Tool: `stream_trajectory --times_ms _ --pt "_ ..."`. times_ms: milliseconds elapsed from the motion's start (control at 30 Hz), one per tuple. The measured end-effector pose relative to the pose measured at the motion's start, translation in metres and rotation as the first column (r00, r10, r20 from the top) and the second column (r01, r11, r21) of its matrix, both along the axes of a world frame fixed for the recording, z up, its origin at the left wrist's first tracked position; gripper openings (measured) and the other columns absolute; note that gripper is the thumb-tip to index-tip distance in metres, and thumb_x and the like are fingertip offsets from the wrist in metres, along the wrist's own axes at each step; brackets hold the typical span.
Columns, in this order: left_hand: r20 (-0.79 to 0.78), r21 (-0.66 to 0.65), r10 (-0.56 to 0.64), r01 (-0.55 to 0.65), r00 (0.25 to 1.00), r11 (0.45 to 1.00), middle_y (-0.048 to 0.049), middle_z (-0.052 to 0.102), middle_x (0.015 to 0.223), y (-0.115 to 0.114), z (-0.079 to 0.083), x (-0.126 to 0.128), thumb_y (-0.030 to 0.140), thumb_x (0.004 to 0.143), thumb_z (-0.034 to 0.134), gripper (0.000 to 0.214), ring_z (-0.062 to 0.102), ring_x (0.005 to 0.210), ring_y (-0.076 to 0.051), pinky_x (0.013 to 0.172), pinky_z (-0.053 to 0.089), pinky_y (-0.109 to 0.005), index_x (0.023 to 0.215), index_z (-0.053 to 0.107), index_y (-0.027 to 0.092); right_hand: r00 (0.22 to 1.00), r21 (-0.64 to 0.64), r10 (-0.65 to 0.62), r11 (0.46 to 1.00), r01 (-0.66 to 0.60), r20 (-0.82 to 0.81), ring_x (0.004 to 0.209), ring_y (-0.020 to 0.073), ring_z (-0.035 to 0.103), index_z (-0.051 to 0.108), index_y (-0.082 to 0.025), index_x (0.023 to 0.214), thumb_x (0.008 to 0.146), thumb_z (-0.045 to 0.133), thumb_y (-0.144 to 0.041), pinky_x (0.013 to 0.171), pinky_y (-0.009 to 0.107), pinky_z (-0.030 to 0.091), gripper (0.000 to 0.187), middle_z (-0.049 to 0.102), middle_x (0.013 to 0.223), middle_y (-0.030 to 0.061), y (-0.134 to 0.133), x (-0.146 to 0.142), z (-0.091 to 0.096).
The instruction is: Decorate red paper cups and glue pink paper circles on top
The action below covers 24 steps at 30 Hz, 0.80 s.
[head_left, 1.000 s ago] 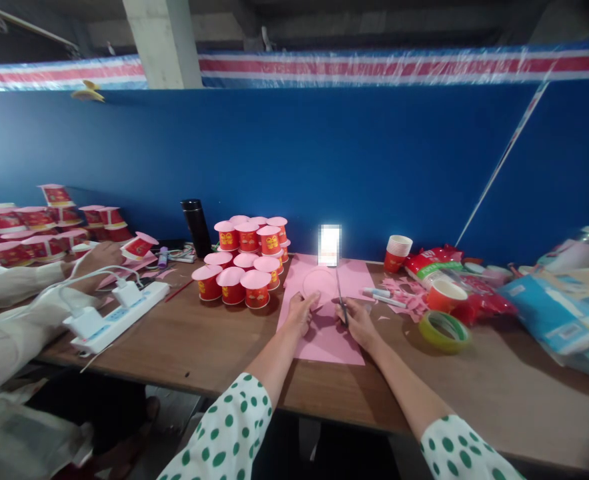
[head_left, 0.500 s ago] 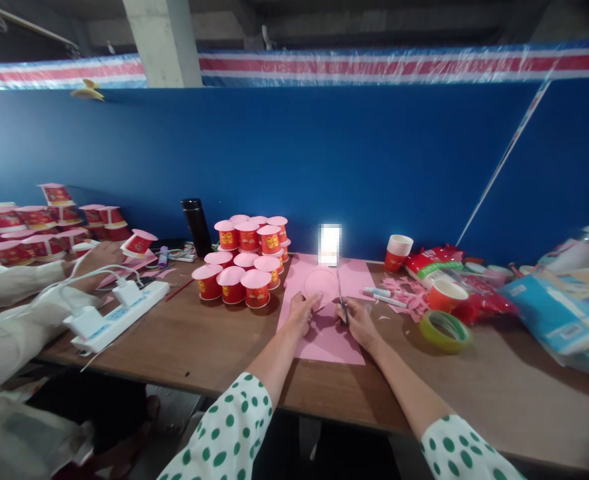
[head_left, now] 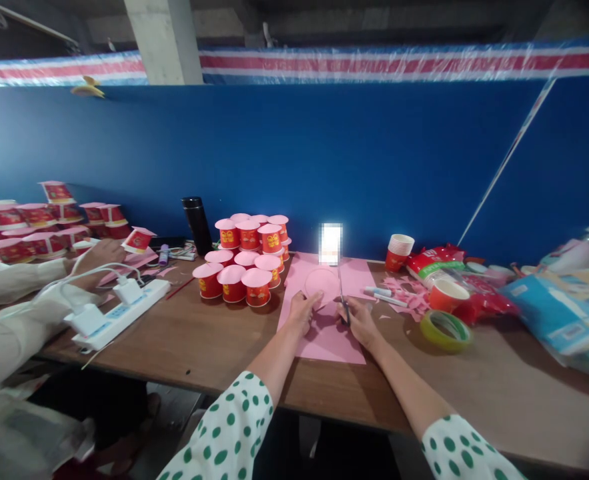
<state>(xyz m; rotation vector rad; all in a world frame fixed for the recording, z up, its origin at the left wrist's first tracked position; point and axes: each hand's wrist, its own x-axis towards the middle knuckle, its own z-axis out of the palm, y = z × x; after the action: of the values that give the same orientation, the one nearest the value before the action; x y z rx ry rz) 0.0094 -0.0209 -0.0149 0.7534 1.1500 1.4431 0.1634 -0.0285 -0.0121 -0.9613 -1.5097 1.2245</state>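
A pink paper sheet [head_left: 324,337] lies on the wooden table [head_left: 209,343] in front of me. My left hand [head_left: 301,312] pinches the edge of a pink paper circle [head_left: 321,281] raised just above the sheet. My right hand [head_left: 358,320] is closed on scissors [head_left: 342,297] whose blades point away from me beside the circle. A stack of red paper cups with pink lids [head_left: 247,257] stands just left of the sheet.
A green tape roll [head_left: 444,330], an open red cup [head_left: 443,295], pens and pink scraps [head_left: 409,293] lie to the right, with bags [head_left: 554,313] beyond. A black flask [head_left: 197,225] and power strip [head_left: 117,313] sit left, near another person's sleeves [head_left: 19,313] and more cups [head_left: 39,223].
The pink circle has come away from the sheet and now stands raised in my left hand. The person on the left shifted a cup slightly. My hands have hardly moved.
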Motion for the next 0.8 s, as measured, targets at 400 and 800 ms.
stream_trajectory --times_ms 400,800 --pt "-0.007 0.021 0.0 0.0 1.0 1.0 0.0094 0.039 0.041 0.0017 -0.0039 0.0001 0.046 0.054 0.078 0.045 0.027 0.031 -0.003 0.033 0.016 -0.019 0.079 0.055 0.015 1.0 -0.001 -0.006 1.0 0.005 -0.006 0.045 0.0111 0.055 0.058 -0.017 0.098 0.068 0.069 -0.045 0.04 0.022 0.045 0.043 0.059 0.059 -0.0029 0.0035 0.0007 -0.0056" --pt "0.016 0.037 -0.006 0.005 1.0 0.999 0.0087 0.042 0.043 0.0 -0.0014 0.0005 0.044 0.054 0.079 0.044 0.026 0.031 -0.002 0.033 0.016 -0.019 0.077 0.055 0.015 1.0 -0.003 -0.007 1.0 0.007 -0.007 0.045 0.0104 0.054 0.058 -0.017 0.098 0.068 0.069 -0.045 0.039 0.021 0.044 0.043 0.059 0.059 -0.0027 0.001 0.0 -0.002"
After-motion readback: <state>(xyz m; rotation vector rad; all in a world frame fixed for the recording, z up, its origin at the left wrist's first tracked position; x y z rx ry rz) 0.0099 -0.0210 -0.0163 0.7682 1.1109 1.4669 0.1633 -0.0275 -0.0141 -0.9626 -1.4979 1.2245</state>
